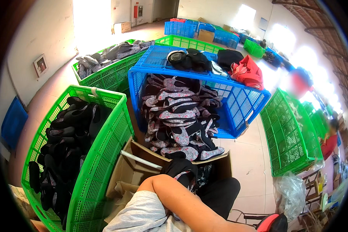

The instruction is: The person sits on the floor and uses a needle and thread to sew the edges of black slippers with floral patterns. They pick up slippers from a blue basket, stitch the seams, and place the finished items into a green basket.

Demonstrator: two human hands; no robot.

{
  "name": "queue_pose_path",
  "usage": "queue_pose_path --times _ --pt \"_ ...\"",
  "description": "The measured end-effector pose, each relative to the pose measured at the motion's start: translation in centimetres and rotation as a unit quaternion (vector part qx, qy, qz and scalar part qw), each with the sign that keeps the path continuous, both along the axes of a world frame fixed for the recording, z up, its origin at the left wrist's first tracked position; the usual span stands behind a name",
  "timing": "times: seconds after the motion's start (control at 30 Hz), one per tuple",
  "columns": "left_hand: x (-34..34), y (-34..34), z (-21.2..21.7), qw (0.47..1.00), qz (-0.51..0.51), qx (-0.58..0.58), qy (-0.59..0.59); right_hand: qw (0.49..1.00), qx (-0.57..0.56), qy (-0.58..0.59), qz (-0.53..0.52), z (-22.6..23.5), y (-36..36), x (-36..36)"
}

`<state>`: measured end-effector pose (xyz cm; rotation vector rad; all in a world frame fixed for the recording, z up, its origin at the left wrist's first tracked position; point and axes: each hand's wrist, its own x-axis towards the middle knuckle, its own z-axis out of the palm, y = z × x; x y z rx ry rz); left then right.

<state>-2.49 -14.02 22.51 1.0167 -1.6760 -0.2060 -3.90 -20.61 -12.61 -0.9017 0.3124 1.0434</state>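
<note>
Neither of my hands shows. A bare bent arm (181, 205) with a grey sleeve (139, 214) crosses the lower edge, elbow pointing forward, and its hand runs out of the picture. Just beyond the elbow a black shoe with floral lining (179, 168) lies in an open cardboard box (131, 170); whether anything holds it I cannot tell. A blue crate (239, 104) tipped on its side spills a heap of floral and black shoes (178, 116) toward the box. To my left stands a green crate (104, 154) filled with black shoes (65, 143).
A green crate of grey shoes (112, 73) sits behind on the left. Another green crate (290, 143) leans at the right, with a clear plastic bag (292, 193) below it. Red cloth (247, 71) lies on the blue crate. More blue crates (181, 28) stand far back. A person in red (330, 141) is at the right.
</note>
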Motion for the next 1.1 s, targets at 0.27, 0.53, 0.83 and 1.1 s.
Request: queue_pose_path --times 0.27,0.53,0.83,1.1 --pt "-1.1 1.5 -0.2 0.999 -0.019 -0.036 0.012 0.997 -0.027 -0.062 0.033 0.1 -1.1 0.5" --pt "-4.4 9.8 -2.5 0.978 0.158 -0.003 0.139 0.997 -0.026 -0.076 0.006 5.2 0.5 0.0" --pt "-14.1 22.9 -22.4 0.489 0.776 0.239 0.319 0.997 -0.006 -0.069 0.015 3.5 -0.6 -0.4" --pt "-27.1 20.5 -29.6 0.426 0.747 0.275 0.429 0.997 -0.004 -0.074 0.006 3.5 -0.4 -0.3"
